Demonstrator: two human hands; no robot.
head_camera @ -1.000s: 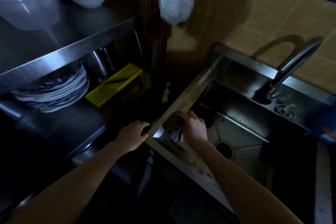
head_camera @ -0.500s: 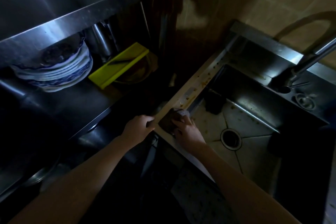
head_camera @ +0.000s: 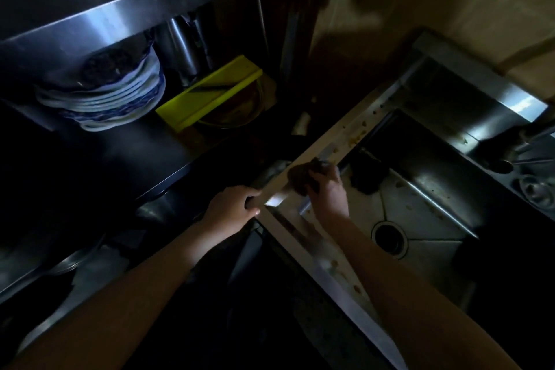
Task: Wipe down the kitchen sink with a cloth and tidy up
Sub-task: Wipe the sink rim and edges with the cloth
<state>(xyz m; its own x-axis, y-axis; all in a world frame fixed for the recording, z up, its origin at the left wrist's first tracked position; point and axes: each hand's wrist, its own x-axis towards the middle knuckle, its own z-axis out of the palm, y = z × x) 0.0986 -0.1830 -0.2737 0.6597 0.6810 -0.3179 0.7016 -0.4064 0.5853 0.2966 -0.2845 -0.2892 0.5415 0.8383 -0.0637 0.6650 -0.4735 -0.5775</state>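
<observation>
Lying bunched on the left rim of the sink [head_camera: 345, 137], nr its front-left corner, is a dark cloth [head_camera: 301, 178]. The right hand [head_camera: 329, 194] grips it, fingers curled over the cloth and pressing it to the rim; fingertips blurred, detail n/a. The left hand [head_camera: 232, 209] holds the sink's outer edge at the same corner, fingers curled round the edge, just beside the cloth but apart from it. Food specks [head_camera: 354, 137] on the left rim beyond the cloth; more on the front rim. In the basin: drain [head_camera: 389, 236] approx. central, and a dark lump [head_camera: 368, 176] in the left corner, ID not possible. Left of the sink, on a steel shelf [head_camera: 144, 141]: plate stack [head_camera: 114, 99] w/ a yellow board [head_camera: 207, 96] beside it.
</observation>
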